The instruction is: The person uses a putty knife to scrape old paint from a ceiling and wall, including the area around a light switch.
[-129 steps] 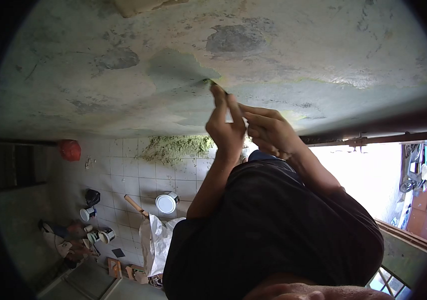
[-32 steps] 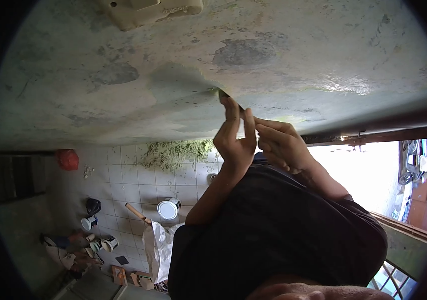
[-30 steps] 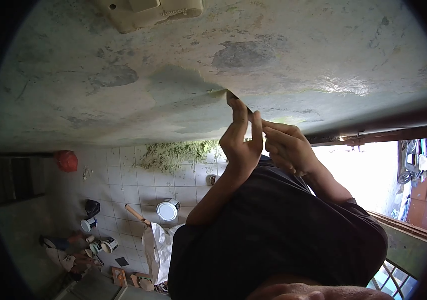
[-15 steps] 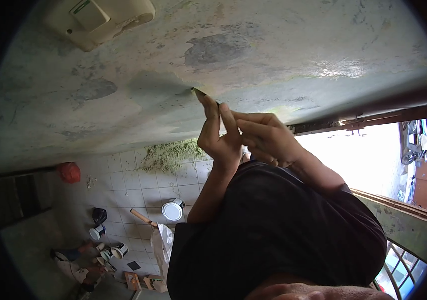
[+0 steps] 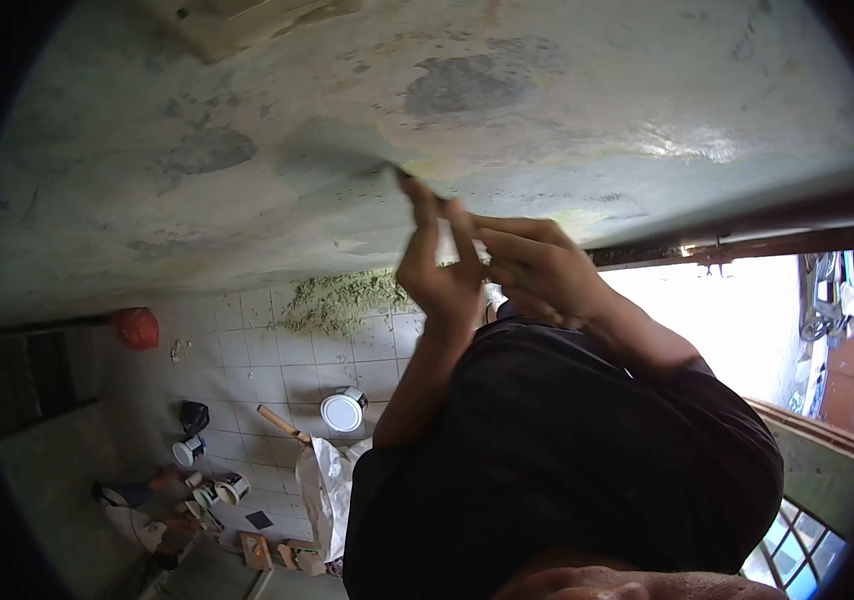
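Observation:
Both of my hands are raised against the worn, patchy wall. A thin, dark scraper meets the wall with its tip, seen almost edge-on, so its shape is mostly hidden. My left hand has its fingers pressed along the scraper near the tip. Right beside it, my right hand is closed around the rear end, with the fingers curled and the handle covered. Around the tip lies a darker grey-green patch of wall.
Green-white flakes are scattered over the tiled floor below. A white-lidded bucket, a white sheet and a red bag stand lower. Another person crouches at lower left. A wall fixture is overhead; a bright opening is right.
The view has shifted, so the wall patches appear farther right and the fixture higher. The scraper tip, with both hands still on it, sits farther left relative to the wall patches.

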`<move>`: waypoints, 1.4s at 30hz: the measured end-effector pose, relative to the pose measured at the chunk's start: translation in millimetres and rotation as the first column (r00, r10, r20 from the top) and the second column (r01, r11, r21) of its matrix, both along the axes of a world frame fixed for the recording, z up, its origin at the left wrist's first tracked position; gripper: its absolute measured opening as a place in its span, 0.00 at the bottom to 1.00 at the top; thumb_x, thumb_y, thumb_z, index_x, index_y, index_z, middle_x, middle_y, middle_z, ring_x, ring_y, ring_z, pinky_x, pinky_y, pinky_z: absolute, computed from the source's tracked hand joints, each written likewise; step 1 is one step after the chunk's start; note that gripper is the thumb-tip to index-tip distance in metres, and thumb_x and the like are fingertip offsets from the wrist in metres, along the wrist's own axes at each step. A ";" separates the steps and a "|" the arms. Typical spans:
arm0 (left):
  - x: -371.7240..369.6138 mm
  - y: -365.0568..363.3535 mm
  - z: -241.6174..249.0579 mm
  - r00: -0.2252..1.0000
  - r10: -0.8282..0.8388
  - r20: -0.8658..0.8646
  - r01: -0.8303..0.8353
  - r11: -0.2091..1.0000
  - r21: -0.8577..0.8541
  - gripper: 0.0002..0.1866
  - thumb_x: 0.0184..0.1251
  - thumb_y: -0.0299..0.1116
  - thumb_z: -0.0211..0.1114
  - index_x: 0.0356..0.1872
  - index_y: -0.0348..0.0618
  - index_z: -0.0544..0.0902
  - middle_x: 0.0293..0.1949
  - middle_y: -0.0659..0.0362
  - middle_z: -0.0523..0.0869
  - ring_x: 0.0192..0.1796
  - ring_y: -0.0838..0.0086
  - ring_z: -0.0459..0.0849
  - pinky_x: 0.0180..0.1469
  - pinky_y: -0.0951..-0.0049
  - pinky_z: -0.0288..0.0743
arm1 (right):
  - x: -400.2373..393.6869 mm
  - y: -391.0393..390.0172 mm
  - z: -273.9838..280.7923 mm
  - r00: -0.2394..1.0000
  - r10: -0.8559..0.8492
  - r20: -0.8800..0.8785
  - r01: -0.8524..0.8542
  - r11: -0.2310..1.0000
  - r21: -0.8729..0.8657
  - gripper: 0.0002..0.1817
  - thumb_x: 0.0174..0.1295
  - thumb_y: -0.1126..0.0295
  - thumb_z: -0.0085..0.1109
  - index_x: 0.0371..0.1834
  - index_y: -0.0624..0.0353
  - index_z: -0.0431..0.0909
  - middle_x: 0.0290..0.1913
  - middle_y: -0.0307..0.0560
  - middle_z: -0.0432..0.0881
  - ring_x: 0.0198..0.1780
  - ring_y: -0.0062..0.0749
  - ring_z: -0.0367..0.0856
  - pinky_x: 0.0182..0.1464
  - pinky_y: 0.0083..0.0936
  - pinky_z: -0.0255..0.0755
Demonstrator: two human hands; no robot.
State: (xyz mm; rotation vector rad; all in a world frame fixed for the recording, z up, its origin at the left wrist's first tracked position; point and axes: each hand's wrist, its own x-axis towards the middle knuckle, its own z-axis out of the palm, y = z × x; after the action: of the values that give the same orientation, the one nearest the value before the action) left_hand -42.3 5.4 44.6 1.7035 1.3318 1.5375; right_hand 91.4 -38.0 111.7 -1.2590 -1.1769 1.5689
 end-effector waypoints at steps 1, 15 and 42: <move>9.0 0.7 -9.5 0.999 -0.037 -0.003 0.037 0.994 0.103 0.27 0.79 0.33 0.67 0.73 0.28 0.75 0.64 0.35 0.84 0.60 0.57 0.90 0.56 0.66 0.86 | 7.3 -6.1 12.5 0.954 -0.146 -0.262 0.063 0.951 -0.302 0.24 0.84 0.65 0.48 0.78 0.61 0.72 0.19 0.34 0.72 0.11 0.16 0.63 0.10 0.17 0.58; 15.7 -0.5 2.7 0.999 -0.044 0.030 0.043 0.998 0.054 0.24 0.79 0.32 0.66 0.66 0.22 0.80 0.59 0.33 0.86 0.58 0.55 0.91 0.56 0.65 0.87 | 10.7 -8.0 12.2 0.955 -0.170 -0.242 0.093 0.950 -0.299 0.25 0.84 0.64 0.49 0.78 0.61 0.71 0.23 0.35 0.73 0.11 0.16 0.64 0.11 0.16 0.58; 18.3 -1.2 -0.7 0.998 -0.043 0.056 0.037 0.995 0.095 0.26 0.82 0.36 0.64 0.68 0.23 0.78 0.64 0.35 0.83 0.63 0.56 0.87 0.64 0.63 0.82 | 14.1 -12.4 17.1 0.975 -0.118 -0.190 0.069 0.967 -0.246 0.25 0.81 0.68 0.49 0.78 0.61 0.72 0.25 0.38 0.77 0.11 0.16 0.66 0.12 0.18 0.60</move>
State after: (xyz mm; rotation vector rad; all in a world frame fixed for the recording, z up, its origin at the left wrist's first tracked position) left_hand -24.0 4.1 43.9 1.7180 1.2066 1.6375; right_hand 105.5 -50.3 128.8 -1.2499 -0.8067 1.7603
